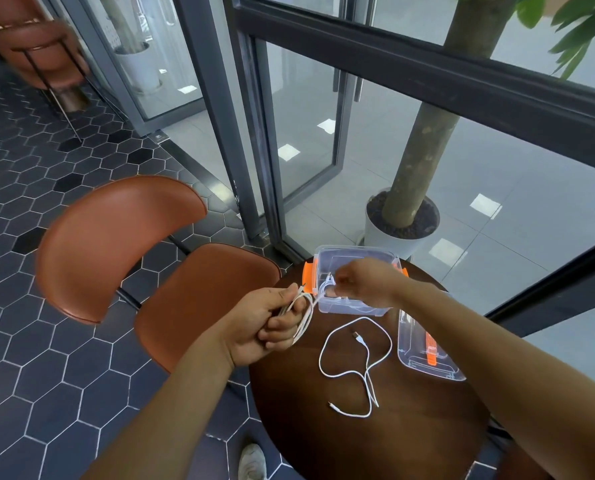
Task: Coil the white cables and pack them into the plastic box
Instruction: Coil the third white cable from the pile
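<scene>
My left hand [272, 323] grips a partly coiled white cable [304, 315] at the left edge of the round dark table [375, 427]. My right hand [362, 280] pinches the free end of that cable over the clear plastic box [344, 306] with orange latches. The cable stretches between both hands. A second white cable [358, 362] lies loose and uncoiled on the table in front of the box. Whether cable lies inside the box is hard to tell.
The clear lid [427, 358] with an orange handle lies right of the loose cable. A brown chair [150, 265] stands left of the table. A potted tree [403, 216] and glass partitions are behind. My shoe [252, 462] shows below.
</scene>
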Demonstrator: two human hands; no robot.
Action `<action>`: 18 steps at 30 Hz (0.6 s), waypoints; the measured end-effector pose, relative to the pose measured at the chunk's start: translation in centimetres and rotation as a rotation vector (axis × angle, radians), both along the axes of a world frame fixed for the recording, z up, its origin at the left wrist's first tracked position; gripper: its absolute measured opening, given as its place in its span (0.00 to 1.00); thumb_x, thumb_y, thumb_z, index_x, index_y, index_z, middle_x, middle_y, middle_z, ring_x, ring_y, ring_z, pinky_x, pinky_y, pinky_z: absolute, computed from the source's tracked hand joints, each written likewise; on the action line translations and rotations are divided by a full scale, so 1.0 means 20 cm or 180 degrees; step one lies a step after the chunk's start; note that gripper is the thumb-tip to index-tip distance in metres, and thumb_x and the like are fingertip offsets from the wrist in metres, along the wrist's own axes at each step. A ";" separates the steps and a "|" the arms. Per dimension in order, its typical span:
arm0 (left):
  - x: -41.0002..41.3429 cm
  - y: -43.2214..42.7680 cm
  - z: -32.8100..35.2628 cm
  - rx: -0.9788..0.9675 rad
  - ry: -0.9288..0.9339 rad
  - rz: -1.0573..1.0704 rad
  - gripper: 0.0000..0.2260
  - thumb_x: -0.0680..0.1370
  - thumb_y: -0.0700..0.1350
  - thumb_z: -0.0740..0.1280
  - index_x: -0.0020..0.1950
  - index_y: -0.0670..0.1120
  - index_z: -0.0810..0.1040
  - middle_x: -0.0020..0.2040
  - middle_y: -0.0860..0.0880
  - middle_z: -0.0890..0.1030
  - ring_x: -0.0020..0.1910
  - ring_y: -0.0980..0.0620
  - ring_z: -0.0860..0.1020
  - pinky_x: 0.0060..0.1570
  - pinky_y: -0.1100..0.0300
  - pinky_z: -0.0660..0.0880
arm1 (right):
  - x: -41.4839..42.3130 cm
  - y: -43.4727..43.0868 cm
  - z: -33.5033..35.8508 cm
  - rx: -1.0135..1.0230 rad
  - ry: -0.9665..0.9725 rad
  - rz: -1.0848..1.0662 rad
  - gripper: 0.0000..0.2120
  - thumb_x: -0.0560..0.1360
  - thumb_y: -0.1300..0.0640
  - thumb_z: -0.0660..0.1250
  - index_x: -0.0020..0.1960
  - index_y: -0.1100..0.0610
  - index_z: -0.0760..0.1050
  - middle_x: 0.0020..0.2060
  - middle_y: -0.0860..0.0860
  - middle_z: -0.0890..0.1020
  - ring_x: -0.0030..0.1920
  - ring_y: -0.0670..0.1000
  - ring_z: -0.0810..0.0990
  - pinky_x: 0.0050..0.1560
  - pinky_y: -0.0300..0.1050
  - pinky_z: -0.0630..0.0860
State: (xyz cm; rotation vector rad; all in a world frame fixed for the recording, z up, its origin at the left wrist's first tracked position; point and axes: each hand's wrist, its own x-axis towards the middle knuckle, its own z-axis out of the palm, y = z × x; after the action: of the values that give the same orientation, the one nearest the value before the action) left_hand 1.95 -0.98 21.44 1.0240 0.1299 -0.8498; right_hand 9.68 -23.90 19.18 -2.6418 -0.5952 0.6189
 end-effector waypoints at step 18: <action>-0.09 -0.22 -0.07 0.1179 -0.0492 0.0927 0.18 0.85 0.50 0.55 0.43 0.41 0.75 0.46 0.32 0.84 0.37 0.40 0.83 0.24 0.61 0.60 | -0.26 0.21 0.19 0.1079 0.0061 -0.1463 0.07 0.80 0.56 0.61 0.51 0.54 0.77 0.37 0.54 0.85 0.37 0.54 0.85 0.47 0.55 0.83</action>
State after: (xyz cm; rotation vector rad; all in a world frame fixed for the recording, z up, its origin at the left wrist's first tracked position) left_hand 0.23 -5.43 20.10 1.3746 0.3054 -0.4867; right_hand 4.46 -19.79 22.88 -2.3292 -0.0640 0.3644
